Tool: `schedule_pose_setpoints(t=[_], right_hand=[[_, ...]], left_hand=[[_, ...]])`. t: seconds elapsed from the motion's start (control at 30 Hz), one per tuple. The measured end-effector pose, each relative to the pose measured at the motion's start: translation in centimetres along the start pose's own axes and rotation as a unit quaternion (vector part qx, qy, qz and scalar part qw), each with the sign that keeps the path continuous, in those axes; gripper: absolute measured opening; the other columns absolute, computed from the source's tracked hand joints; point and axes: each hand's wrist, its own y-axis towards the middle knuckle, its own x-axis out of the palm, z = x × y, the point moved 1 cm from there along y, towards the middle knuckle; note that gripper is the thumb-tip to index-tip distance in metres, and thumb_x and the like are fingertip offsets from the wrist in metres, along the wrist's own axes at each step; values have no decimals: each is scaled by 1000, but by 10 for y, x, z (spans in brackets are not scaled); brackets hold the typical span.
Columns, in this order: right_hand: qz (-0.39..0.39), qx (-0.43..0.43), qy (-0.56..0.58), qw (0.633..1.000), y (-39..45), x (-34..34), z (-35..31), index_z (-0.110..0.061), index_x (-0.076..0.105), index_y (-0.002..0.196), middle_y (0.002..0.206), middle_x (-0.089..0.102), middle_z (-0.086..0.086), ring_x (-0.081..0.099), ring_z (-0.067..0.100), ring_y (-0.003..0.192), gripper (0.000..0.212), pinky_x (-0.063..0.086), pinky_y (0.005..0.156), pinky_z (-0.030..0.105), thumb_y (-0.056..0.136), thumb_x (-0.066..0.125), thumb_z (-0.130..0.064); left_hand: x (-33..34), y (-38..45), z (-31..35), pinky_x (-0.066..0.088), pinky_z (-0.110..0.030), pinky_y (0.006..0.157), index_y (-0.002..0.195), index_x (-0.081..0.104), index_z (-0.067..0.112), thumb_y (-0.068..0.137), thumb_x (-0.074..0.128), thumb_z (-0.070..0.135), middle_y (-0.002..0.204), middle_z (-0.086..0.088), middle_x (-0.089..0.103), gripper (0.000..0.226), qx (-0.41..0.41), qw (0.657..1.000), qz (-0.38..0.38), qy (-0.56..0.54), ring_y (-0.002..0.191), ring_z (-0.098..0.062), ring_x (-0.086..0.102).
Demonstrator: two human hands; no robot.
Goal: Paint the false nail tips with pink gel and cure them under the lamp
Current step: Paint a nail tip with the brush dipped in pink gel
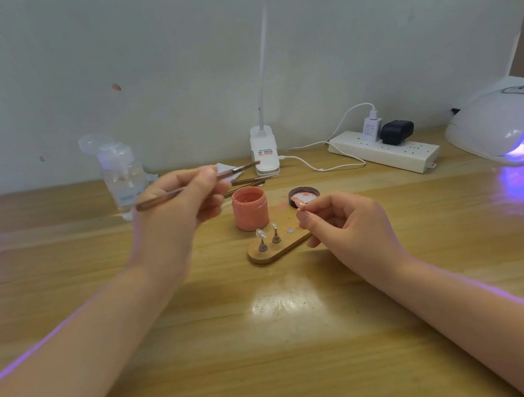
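Head view shows left fingers (207, 186) gripping a brush (199, 184) above the jar (251, 213), right fingers (307, 215) pinching a pink tip (301, 206); two tips (260, 233) just below them look unpainted, so painting seems early, with curing under the lamp (494, 126) left.

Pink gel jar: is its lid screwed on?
No, the pink gel jar stands open, and its lid lies beside it on the table.

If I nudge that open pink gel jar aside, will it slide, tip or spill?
The pink gel jar looks squat and wide-based, so it would probably slide rather than tip. Its lid lies off beside it, so a hard knock might slop gel. It appears small, likely light.
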Motion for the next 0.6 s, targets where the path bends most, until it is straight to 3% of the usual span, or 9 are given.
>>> schedule_pose_setpoints(t=[0.2,0.37,0.53,0.6], right_hand=[[14,-3,-1,1000,-1,0,0,-12,71,87,76,71,4,69,16,60,2,56,62,25,85,71,-13],[18,-8,-8,1000,0,-1,2,-14,71,88,74,70,1,68,11,60,3,55,61,23,85,71,-15],[21,-21,-19,999,0,0,3,-19,70,86,73,70,0,68,12,60,4,57,63,28,85,72,-15],[23,-22,-16,999,0,0,3,-20,69,84,72,70,0,67,12,60,6,56,63,27,84,72,-15]], left_hand=[[16,-41,-7,54,-20,64,86,75,21,88,65,12,80,-5,75,14,115,981,-113,104,69,-15,71],[18,-48,-11,57,-25,71,96,69,19,88,59,17,87,-2,74,13,161,968,-113,153,81,-15,71],[18,-51,-12,59,-42,75,95,69,24,87,55,32,87,3,73,18,183,956,-129,190,87,-18,71],[18,-51,-12,59,-40,75,94,69,23,86,54,31,85,5,73,19,181,954,-137,194,87,-16,71]])
